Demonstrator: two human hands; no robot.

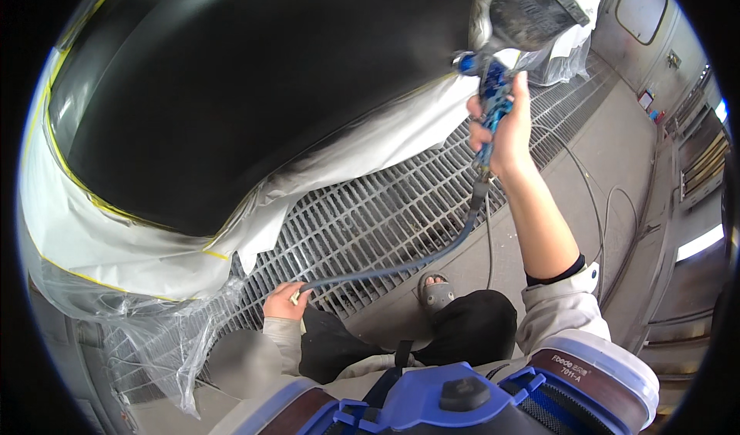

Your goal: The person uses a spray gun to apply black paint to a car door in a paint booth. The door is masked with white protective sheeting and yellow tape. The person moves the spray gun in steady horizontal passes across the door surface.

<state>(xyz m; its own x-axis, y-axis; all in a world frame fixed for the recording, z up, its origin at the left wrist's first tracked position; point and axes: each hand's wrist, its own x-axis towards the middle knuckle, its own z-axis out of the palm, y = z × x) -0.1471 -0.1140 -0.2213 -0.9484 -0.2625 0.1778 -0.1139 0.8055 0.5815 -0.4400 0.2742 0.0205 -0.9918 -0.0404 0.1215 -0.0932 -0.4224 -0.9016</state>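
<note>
Currently, right grip (507,133) holds spray gun (493,86), nozzle (465,63) leftward toward black panel (270,88); left grip (283,304) holds hose (385,271).

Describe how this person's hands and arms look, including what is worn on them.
The left hand and right hand are ungloved. The left sleeve is pale greyish and reaches near the wrist. The right sleeve is similarly pale, with a black inner cuff at its edge; the right forearm below is bare.
</note>
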